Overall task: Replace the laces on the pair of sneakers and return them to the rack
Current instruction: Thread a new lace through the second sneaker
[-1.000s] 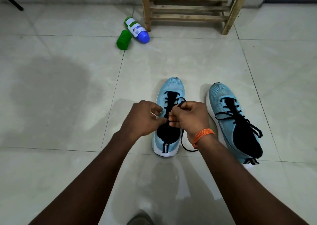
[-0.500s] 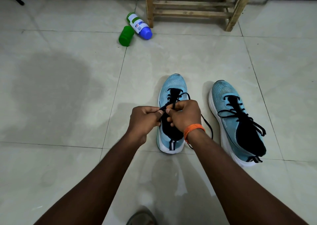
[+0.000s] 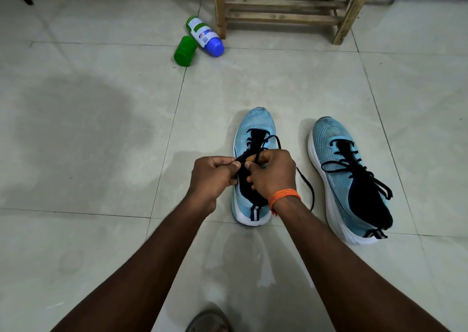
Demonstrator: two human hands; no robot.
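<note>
Centre frame, left hand (image 3: 211,177) and right hand (image 3: 274,173) each pinch the lace (image 3: 275,138) with curled fingers (image 3: 228,166) over one sneaker (image 3: 254,124), apparently mid-knot; next, it needs pulling snug.

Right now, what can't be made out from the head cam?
Head view:
- Sneaker being laced: left hand and right hand cover its middle, so how far the lace is threaded is hidden.
- Wooden rack: cut by the top edge; upper shelves unseen.
- Bottle label: too small to read.
- Grey object: cut by the bottom edge, unidentifiable.
</note>
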